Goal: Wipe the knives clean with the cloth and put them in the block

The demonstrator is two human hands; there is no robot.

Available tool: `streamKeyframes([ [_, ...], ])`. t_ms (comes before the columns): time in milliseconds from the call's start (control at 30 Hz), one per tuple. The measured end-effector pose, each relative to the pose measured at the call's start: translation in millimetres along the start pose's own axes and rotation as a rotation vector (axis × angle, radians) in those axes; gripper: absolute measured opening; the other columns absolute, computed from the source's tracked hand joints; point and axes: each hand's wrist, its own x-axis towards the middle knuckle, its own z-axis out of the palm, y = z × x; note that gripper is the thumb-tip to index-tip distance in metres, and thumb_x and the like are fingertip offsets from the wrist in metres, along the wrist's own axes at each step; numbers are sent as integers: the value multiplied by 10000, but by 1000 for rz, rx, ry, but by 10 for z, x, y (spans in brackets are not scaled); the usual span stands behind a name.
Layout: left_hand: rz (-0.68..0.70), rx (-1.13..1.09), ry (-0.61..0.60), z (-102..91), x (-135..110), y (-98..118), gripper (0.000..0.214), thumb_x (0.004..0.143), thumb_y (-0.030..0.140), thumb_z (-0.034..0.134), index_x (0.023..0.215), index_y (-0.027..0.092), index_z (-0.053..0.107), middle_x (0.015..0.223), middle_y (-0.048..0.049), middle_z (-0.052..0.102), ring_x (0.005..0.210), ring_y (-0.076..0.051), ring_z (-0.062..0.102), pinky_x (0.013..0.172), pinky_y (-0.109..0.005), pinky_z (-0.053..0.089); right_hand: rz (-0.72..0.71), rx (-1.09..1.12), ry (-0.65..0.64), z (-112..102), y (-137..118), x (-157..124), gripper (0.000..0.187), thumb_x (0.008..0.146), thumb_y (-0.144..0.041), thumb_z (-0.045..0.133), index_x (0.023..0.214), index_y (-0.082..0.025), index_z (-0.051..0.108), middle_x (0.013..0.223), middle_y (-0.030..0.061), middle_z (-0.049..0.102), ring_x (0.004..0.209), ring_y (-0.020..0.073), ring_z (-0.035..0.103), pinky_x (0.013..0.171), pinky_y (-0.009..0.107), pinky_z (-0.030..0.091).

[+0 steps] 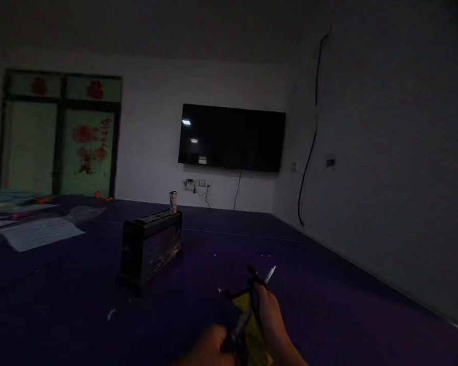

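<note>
Low in the dim view, my right hand [267,310] is closed around a dark part at the upper edge of a yellow and black object [255,335]. Past its fingers, a thin white piece [269,275] sticks out beside a short black tip. My left hand [212,343] is curled at the lower left side of the same object, its fingers partly cut off by the frame. Darkness and blur hide what kind of object this is. A black box-like case [152,246] stands upright on the purple surface to the left, with a small patterned block [173,202] on top.
Papers [41,233] and clear plastic [84,213] lie at the left. Small white scraps [111,314] dot the purple surface [221,234]. A television [232,137] hangs on the far wall above sockets [198,183]. A black cable [308,165] runs down the right wall.
</note>
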Motion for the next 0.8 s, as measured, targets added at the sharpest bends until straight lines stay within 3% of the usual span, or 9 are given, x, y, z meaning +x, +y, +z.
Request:
streamKeyframes([
  [367,15,7,10,2,34,-23,135,592,258,574,609,126,552,509,54,404,464,-49,330,431,-176,248,-15,-108,48,35,147,25,419,662,-539,432,631,-141,560,561,18,542,571,170,502,521,241,374],
  [800,-37,22,48,6,84,-59,117,597,214,587,661,122,551,535,52,435,474,-51,357,447,-182,276,-5,-283,46,102,-12,-122,423,673,-521,380,655,-143,568,633,46,579,630,186,524,554,242,386],
])
